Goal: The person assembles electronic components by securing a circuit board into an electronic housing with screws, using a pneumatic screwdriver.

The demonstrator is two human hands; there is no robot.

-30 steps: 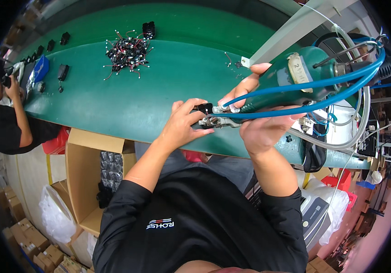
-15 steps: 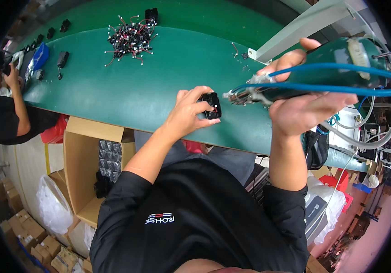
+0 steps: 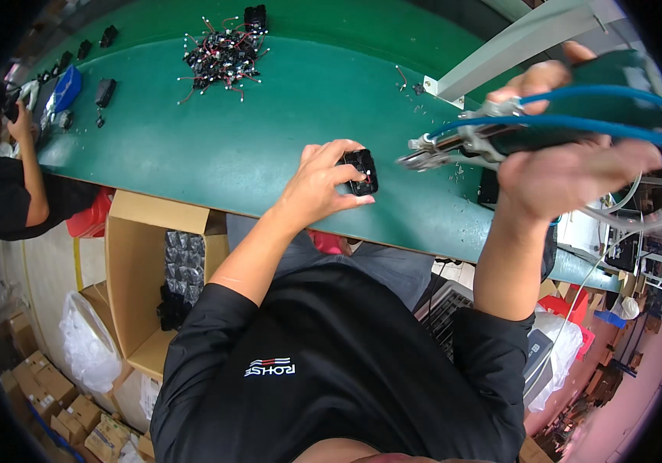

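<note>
My left hand (image 3: 319, 181) is closed on a small black plastic housing (image 3: 365, 171) resting on the green bench, fingers on its far and near edges. A bit of red and white shows inside the housing, under a fingertip. At the right, my right hand (image 3: 547, 170) is wrapped round a dark green hand tool (image 3: 577, 116) with a metal tip (image 3: 431, 150) and blue hoses. The tip points left toward the housing and stands apart from it. The right hand and tool are blurred by motion.
A heap of black parts with red wires (image 3: 224, 60) lies at the back. Small scraps (image 3: 454, 166) dot the bench (image 3: 153, 147) below the tool. A white metal post (image 3: 493, 58) rises at the back right. A co-worker's arm (image 3: 32, 170) is at far left; an open carton (image 3: 134, 270) stands below.
My right hand has moved the tool to the right and a little away from me, widening the space to the housing. My left hand with the housing has barely moved.
</note>
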